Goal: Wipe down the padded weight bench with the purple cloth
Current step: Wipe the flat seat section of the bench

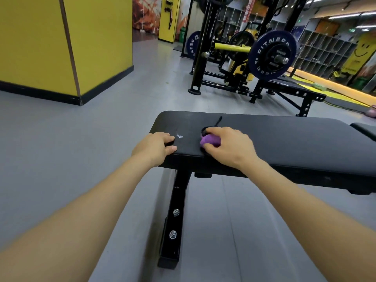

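Purple cloth, judged soft, light and best held bunched, is gripped by the curled fingers of the right hand on the bench near its end, while the left hand is rested flat alongside.

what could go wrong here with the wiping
The purple cloth is balled small under the right hand, so each pass may cover little of the bench pad. The white smear beside the left hand could get missed. A dark cord by the cloth may snag.
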Demonstrator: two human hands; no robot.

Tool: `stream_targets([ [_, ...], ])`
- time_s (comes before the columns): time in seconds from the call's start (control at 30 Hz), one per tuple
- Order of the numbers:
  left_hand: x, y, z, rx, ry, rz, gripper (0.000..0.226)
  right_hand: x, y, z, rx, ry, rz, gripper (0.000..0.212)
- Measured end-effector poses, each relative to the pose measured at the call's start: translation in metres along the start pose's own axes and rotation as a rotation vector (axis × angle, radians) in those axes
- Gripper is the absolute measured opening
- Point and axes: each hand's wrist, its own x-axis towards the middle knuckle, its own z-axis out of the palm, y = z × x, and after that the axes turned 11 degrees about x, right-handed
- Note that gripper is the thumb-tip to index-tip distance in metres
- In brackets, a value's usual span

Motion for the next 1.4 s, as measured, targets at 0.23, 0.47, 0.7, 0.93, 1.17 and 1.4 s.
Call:
stream_targets([
  [0.23, 0.003, 0.002, -0.002, 0.061, -0.012, -0.006, 0.045, 0.018, 0.01, -0.001, 0.022, -0.116, -0.012, 0.04],
  [0.47, 0.0, 0.002, -0.003, 0.048, -0.009, 0.011, 0.045, 0.062, 0.013, 0.012, 0.016, 0.001, 0.083, 0.037],
  [0.7, 0.012, 0.002, -0.013, -0.027, 0.007, -0.042, 0.036, 0.028, 0.016, 0.004, -0.016, -0.016, -0.085, 0.043],
  [0.93, 0.025, -0.009, -0.01, -0.063, -0.003, -0.046, 0.05, 0.111, 0.03, 0.027, -0.013, 0.032, 0.012, 0.027],
  [1.17, 0.029, -0.015, -0.011, -0.057, -0.034, 0.004, 0.054, 0.115, 0.02, 0.02, -0.063, -0.094, -0.007, 0.034],
  [1.4, 0.032, -0.016, -0.015, -0.017, -0.052, 0.014, 0.053, 0.1, 0.014, 0.026, -0.027, -0.082, -0.171, 0.043],
])
